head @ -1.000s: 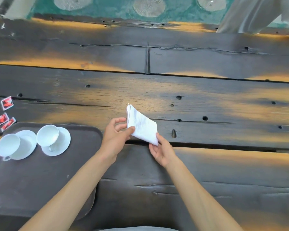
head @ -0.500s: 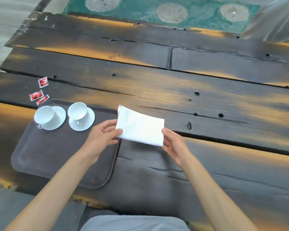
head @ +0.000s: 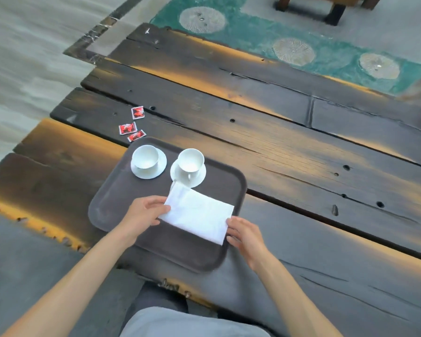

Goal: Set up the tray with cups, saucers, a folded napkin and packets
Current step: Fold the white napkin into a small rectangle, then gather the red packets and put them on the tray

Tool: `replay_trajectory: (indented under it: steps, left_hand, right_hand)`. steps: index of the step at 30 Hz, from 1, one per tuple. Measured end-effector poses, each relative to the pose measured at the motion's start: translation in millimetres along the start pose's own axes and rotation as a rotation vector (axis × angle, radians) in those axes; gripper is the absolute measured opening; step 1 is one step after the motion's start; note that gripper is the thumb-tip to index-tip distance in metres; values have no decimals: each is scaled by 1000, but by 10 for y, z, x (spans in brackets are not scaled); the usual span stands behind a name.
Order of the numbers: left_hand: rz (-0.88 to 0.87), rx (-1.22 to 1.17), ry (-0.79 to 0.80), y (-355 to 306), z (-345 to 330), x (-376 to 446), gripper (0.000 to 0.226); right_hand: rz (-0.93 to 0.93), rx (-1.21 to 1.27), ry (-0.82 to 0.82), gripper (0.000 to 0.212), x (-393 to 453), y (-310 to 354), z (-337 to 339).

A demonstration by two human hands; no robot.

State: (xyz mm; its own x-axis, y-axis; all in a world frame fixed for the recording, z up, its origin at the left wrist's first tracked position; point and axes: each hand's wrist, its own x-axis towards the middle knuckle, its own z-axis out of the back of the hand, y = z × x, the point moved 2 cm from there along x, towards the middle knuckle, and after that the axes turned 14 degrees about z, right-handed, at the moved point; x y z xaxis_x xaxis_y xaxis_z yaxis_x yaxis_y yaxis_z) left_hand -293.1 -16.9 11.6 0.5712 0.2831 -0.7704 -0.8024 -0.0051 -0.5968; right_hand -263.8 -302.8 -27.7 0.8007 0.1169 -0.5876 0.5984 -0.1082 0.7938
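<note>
A dark plank counter (head: 289, 152) with worn amber patches fills most of the view; its left end and near edge are seen, with pale floor (head: 22, 57) beyond the left end and a green patterned rug (head: 265, 37) past the far edge. The right half of the counter is left bare.

A dark brown rectangular tray (head: 112, 205) with rounded corners is set near the counter's left end, its near corner close to the counter's near edge. Two white saucers are carried at its far side, the left saucer (head: 161, 167) and the right saucer (head: 199, 177), just beside each other without touching. A white cup is stood upright on each: the left cup (head: 145, 158) and the right cup (head: 190, 160). Both cups look empty.

A white folded napkin (head: 197, 214) is held over the tray's right half, its far corner reaching the right saucer's rim; whether it rests on the tray cannot be told. Its left edge is pinched by the fingers of the left hand (head: 144, 214), and its near right corner is touched by the fingers of the right hand (head: 244, 234), which lies past the tray's right rim. The tray's left near part is left unoccupied.

Three small red packets (head: 131, 128) are laid on the counter just beyond the tray's far left corner, off the tray.
</note>
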Motion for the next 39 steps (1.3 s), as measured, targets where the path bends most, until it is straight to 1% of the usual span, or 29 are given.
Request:
replay_trajectory:
  steps: [6,13,16,22,25,27,30,32,33,35,37,39]
  left_hand:
    - [35,71,-75,274,851,457,18]
    - [51,284,-166,484,1579,918,22]
    - [49,345,-211,568,1736,1024,22]
    - [28,589,-313,695,1812,1099,15]
    - [1,663,-325,677,1801,1135,19]
    - [-14,691,-297,633,1813,1146,23]
    - [-44,650,-247,486,1901,1184,26]
    - [-77,559,-230,317,2004,1248,27]
    - [-98,501,-212,213,2061,1291,27]
    - [-138,410,-181,-24,2178,1385,30]
    - [-158,331,-178,-270,2291,1504,32]
    - [-150,237,-171,-492,2380,1647,35]
  right_hand:
    - [-67,-123,43,23,130,-337,-905]
    - [-80,-297,47,15,403,-660,-1673]
    - [-76,-393,45,11,486,-773,-1874]
    - [-56,-572,-78,11,547,-880,-2021]
    - [-44,-662,-92,10,567,-859,-2063]
    - [-36,-769,-90,9,562,-817,-2095]
    - [14,-961,-69,15,524,-663,-2143]
    - [100,-1062,-58,18,512,-481,-2202]
    - [155,-1088,-55,16,522,-361,-2254]
    - [266,-1092,-50,8,576,-74,-2400]
    - [384,-1062,-40,16,697,256,-2589]
    - [462,-1006,-46,17,896,584,-2791]
